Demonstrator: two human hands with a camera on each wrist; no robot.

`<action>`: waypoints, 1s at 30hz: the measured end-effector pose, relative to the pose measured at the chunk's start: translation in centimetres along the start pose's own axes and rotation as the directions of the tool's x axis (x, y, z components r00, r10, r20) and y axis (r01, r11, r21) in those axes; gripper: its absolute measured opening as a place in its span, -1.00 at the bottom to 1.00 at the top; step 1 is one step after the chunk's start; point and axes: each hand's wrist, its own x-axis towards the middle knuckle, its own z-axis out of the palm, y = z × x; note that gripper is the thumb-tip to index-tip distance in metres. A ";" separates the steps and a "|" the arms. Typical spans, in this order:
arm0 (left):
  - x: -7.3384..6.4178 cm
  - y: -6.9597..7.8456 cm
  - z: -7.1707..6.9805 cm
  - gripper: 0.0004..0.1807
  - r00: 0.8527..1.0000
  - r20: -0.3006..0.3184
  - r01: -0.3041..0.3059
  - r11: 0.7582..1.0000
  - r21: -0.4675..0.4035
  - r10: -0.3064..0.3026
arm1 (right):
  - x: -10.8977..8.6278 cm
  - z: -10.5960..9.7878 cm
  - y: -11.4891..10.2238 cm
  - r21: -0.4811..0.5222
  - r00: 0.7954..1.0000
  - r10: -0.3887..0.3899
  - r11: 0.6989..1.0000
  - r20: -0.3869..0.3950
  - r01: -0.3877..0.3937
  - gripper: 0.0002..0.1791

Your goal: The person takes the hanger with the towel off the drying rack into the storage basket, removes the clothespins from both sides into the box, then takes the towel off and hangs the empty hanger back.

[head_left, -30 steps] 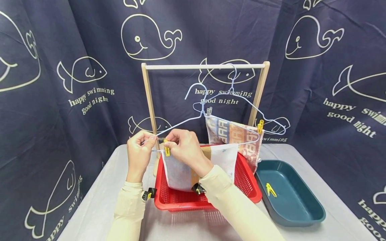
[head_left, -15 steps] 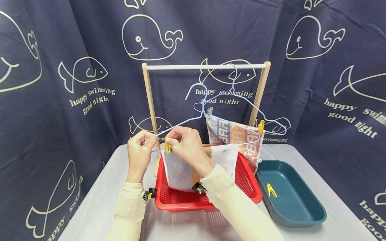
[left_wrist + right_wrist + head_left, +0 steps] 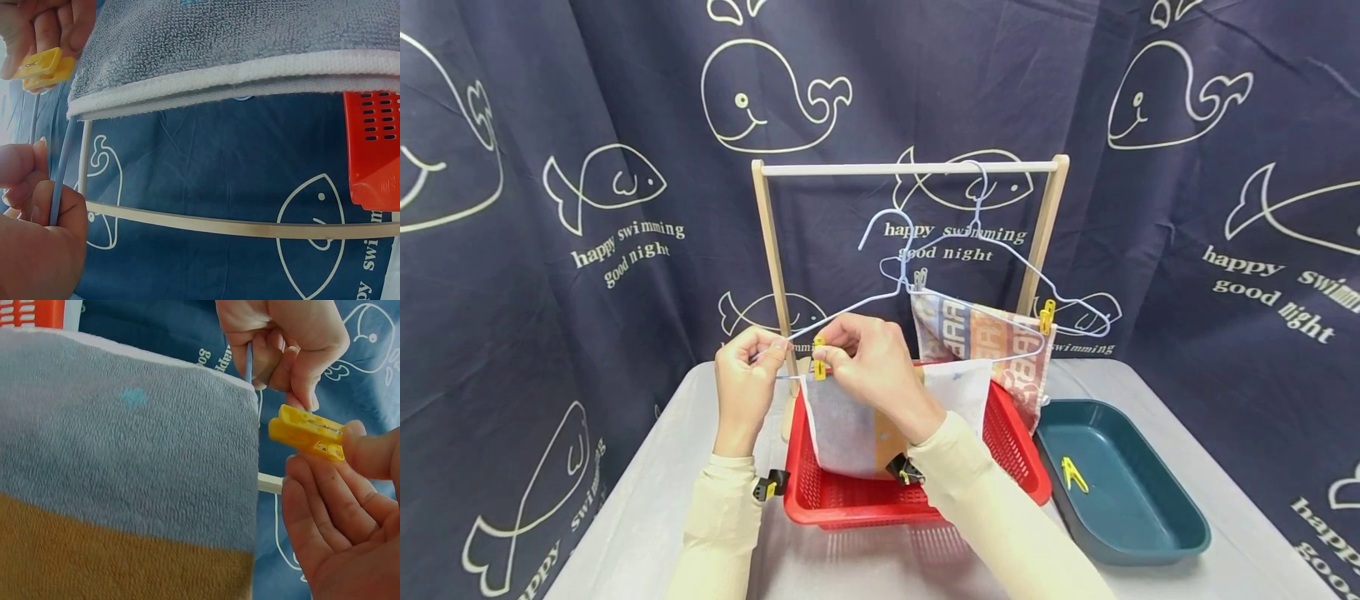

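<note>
My left hand [image 3: 747,383] grips the left end of a pale blue wire hanger [image 3: 61,165]. A small towel [image 3: 958,398], greyish white with a tan stripe, is draped over the hanger's lower bar. Between thumb and fingers, my right hand [image 3: 880,371] pinches a yellow clothespin [image 3: 306,432] near the towel's upper left corner. In the right wrist view the clothespin's nose points at the towel's side edge, just below the left hand. The left wrist view has the clothespin beside the towel's hemmed corner.
Below the towel stands a red basket [image 3: 842,510]. Behind, a wooden rack [image 3: 769,250] carries another hanger [image 3: 1030,265] with a patterned cloth [image 3: 992,337], held by a yellow clothespin [image 3: 1047,317] and a grey one [image 3: 921,278]. A teal tray [image 3: 1150,475] at right holds a yellow clothespin [image 3: 1073,474].
My right hand and its clothespin have shifted slightly up and to the right along the towel's top edge. The left hand keeps its hold on the hanger.
</note>
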 end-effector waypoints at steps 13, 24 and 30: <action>0.0 0.0 -0.1 -0.89 1.000 0.008 0.001 1.000 -0.023 -0.001 | -0.6 -1.2 0.3 0.107 1.000 -0.007 0.994 0.029 0.004 -0.87; 0.0 0.1 0.0 -0.91 1.000 -0.005 0.011 1.000 -0.027 -0.011 | -1.4 -2.6 1.1 0.134 1.000 -0.002 0.991 0.004 0.001 -0.83; 0.0 0.1 0.2 -0.91 1.000 -0.012 0.010 1.000 -0.019 -0.010 | -2.0 -3.5 1.7 0.161 1.000 0.005 0.987 -0.012 -0.003 -0.81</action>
